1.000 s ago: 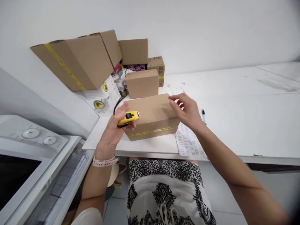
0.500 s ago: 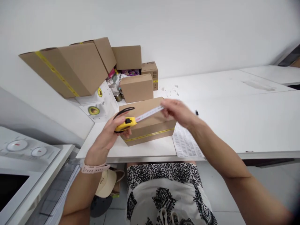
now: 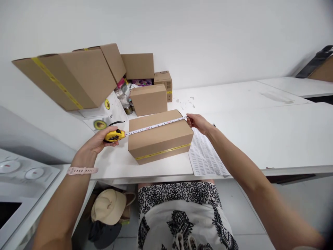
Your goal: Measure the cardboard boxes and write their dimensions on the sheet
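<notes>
A yellow and black tape measure (image 3: 114,135) is gripped in my left hand (image 3: 100,139), left of a closed cardboard box (image 3: 158,137). Its white blade (image 3: 156,125) runs out across the top of that box, to the right and slightly upward in view. At the box's right end my right hand (image 3: 197,123) pinches the blade's free end. A strip of yellow tape goes along the box's front face. The black wrist strap (image 3: 116,123) sticks up behind the tape measure's case.
Larger cardboard boxes (image 3: 78,76) are stacked on an avocado-printed carton (image 3: 100,124) at the left. A smaller box (image 3: 148,100) stands behind the measured one. Printed sheets (image 3: 206,152) lie at the white table's (image 3: 260,139) front edge. A microwave (image 3: 23,187) is at the lower left.
My left hand has moved left with the tape measure, and my right hand slightly right. The blade is pulled out much longer and now spans the box top.
</notes>
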Demonstrator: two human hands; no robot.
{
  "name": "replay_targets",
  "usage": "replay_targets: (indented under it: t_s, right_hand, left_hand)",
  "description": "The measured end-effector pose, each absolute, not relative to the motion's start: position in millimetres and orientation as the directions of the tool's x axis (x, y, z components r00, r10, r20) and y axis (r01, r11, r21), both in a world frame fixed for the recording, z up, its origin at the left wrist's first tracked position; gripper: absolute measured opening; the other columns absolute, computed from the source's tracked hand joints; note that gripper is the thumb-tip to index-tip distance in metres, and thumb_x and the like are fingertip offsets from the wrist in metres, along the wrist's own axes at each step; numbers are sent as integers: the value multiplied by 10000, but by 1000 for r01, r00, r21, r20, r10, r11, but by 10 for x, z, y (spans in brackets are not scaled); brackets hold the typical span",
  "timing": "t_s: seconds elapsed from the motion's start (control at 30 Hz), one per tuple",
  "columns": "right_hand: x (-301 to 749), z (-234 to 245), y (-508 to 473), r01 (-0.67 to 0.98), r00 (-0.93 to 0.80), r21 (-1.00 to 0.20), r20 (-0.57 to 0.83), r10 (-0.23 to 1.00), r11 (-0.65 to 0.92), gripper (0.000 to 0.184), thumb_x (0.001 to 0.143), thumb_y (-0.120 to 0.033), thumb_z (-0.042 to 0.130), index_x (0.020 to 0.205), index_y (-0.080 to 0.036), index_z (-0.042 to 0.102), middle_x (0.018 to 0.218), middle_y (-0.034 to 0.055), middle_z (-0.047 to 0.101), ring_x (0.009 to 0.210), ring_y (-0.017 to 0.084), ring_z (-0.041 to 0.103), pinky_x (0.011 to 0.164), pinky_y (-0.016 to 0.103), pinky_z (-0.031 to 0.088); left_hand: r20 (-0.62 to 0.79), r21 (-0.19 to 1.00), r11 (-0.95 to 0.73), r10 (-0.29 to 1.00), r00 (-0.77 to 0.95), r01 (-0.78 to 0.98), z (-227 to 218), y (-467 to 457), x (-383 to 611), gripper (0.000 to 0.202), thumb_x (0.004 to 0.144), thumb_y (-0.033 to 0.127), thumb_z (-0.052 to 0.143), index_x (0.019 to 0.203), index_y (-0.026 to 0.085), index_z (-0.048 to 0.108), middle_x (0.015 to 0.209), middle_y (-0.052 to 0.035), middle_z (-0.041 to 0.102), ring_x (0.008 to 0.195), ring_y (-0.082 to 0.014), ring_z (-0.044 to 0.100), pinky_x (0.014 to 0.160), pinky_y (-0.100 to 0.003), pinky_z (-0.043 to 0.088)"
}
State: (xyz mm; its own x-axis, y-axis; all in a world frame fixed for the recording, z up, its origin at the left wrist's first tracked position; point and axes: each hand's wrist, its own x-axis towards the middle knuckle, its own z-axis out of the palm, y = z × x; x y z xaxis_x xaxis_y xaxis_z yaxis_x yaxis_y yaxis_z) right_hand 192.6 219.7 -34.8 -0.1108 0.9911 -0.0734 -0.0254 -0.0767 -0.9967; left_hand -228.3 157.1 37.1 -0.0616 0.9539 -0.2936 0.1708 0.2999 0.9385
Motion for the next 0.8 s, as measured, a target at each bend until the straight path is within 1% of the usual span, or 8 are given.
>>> replay_targets:
  t_s: [0.1,0.2,0.37,0.43,0.57,0.63,0.7,0.8]
  right_hand:
    - [1870,-324,2167,93,-100,-995,-52,994,-42,326,885,-349,569,616,-190,477,662,4,455,618,128,386,607,300,316]
    - [1816,-298,2115,211,-104,-978,-25,994,-3,345,902,-376,536,618,-193,468,655,12,462,633,138,392,603,301,314]
    - [1732,-274,2030,371,-83,-926,42,996,70,420,900,-525,560,652,-201,462,672,5,465,640,137,403,605,298,309]
    - [1702,-265,2000,393,-79,-917,38,996,67,436,887,-568,573,667,-203,478,681,7,488,642,138,422,602,297,315]
    - [1659,-256,1960,356,-82,-934,17,996,45,442,891,-562,574,654,-198,491,672,8,500,627,129,432,600,292,332]
    - [1654,-268,1960,358,-78,-933,21,997,47,458,892,-561,577,631,-200,470,643,2,484,608,124,416,593,293,326]
    - [1653,-288,1970,368,-70,-928,28,997,52,472,893,-563,577,616,-203,448,617,-3,469,593,123,406,586,294,319]
    - [1650,-307,1978,365,-68,-929,30,997,53,469,900,-558,572,620,-202,450,612,-4,466,593,123,412,586,293,325]
  left_hand:
    - [-305,927,312,950,-65,206,392,1602,-2380,375,667,429,788,895,139,719,801,-48,756,555,-157,640,480,-245,583]
    - [-313,920,319,948,-64,229,419,1619,-2426,332,672,433,784,844,161,701,741,-27,743,550,-152,640,469,-221,574]
    - [-319,917,330,944,-84,226,445,1636,-2414,256,705,372,776,824,165,684,701,-2,728,535,-138,634,442,-196,556]
    - [-306,924,316,949,-76,215,443,1634,-2409,256,738,374,770,843,154,692,716,-4,734,563,-146,643,458,-204,568]
    - [-270,941,269,962,-21,207,442,1616,-2413,285,762,395,770,893,146,719,831,-25,765,691,-188,684,530,-256,618]
    - [-278,931,274,961,-20,241,445,1615,-2416,307,743,407,765,888,138,732,827,-55,769,640,-185,680,513,-264,613]
    - [-287,916,284,957,-33,281,442,1623,-2422,331,714,428,757,853,128,744,773,-86,763,533,-171,646,463,-258,584]
    - [-277,912,276,960,-41,304,419,1645,-2439,367,698,475,738,824,131,753,728,-103,754,452,-163,609,428,-257,548]
